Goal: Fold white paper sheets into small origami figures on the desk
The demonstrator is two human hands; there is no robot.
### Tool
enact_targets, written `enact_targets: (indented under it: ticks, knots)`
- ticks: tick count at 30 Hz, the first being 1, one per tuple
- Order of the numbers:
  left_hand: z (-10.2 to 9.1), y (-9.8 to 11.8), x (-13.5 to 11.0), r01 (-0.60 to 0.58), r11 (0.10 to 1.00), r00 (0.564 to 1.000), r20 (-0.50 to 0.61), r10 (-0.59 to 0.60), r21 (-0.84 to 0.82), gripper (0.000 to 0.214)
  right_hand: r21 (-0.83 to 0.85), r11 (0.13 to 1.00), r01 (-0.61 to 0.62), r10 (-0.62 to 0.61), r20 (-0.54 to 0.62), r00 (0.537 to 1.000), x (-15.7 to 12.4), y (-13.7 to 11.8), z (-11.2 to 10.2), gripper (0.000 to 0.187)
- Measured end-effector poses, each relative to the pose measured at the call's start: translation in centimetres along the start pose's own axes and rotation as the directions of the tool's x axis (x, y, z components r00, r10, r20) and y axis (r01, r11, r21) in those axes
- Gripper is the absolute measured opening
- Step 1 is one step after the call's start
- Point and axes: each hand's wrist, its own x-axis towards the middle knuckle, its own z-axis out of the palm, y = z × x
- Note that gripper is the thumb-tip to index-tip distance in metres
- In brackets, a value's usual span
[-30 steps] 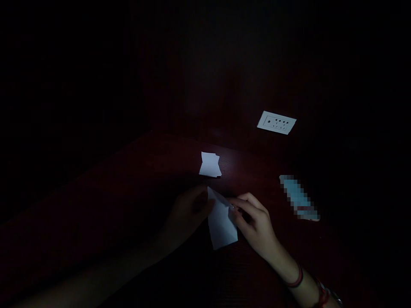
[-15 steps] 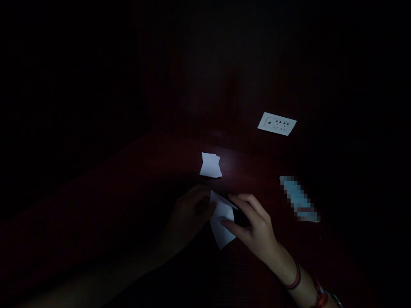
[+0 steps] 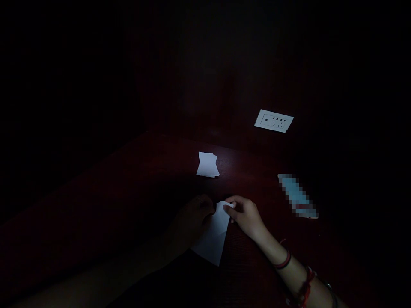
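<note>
While the right hand [image 3: 245,216] pinches the upper right corner of a white paper sheet [image 3: 214,239] between thumb and fingers, the shadowed left hand [image 3: 194,220] pinches its left edge. The sheet is between the hands, nearer the person than the small paper stack [image 3: 207,164] on the dark red tabletop [image 3: 154,164]. A pixelated phone-like object [image 3: 298,196] lies to the right.

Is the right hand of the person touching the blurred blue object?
No, the right hand pinches the white sheet, and the blurred blue object lies well apart.
</note>
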Motion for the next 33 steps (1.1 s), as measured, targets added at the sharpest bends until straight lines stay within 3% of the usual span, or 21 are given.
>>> enact_targets:
  ticks: [3, 7, 14, 20, 24, 27, 33]
  knots:
    - [-0.1, 0.1, -0.1, 0.006, 1.000, 1.000, 0.006, -0.006, 0.020, 0.015, 0.058, 0.998, -0.022, 0.025, -0.037, 0.999, -0.8, -0.3, 0.0, 0.030]
    - [-0.1, 0.3, -0.2, 0.029, 0.999, 1.000, 0.005, -0.029, 0.037, 0.017, 0.049, 0.997, 0.065, -0.063, -0.047, 0.997, -2.6, -1.4, 0.0, 0.048]
    - [-0.9, 0.5, -0.6, -0.076, 0.996, 0.995, 0.074, 0.072, 0.039, 0.024, -0.141, 0.969, 0.205, -0.189, 0.120, 0.975, -4.2, -2.2, 0.1, 0.064]
    - [-3.0, 0.7, -0.7, -0.209, 0.971, 0.959, 0.219, 0.179, 0.118, 0.030, -0.269, 0.926, 0.266, -0.226, 0.169, 0.959, -4.2, -1.9, -0.3, 0.066]
    - [-3.6, 0.6, -0.6, -0.265, 0.961, 0.942, 0.237, 0.239, 0.083, 0.022, -0.326, 0.897, 0.298, -0.246, 0.191, 0.950, -3.8, -1.8, -0.6, 0.065]
    - [-3.8, 0.5, -0.4, -0.257, 0.964, 0.937, 0.260, 0.232, 0.067, 0.019, -0.341, 0.882, 0.326, -0.269, 0.205, 0.941, -3.6, -1.8, -0.8, 0.065]
    - [-4.6, 0.2, 0.2, -0.136, 0.990, 0.946, 0.290, 0.143, -0.044, 0.016, -0.382, 0.831, 0.406, -0.346, 0.218, 0.913, -4.2, -2.0, -0.4, 0.063]
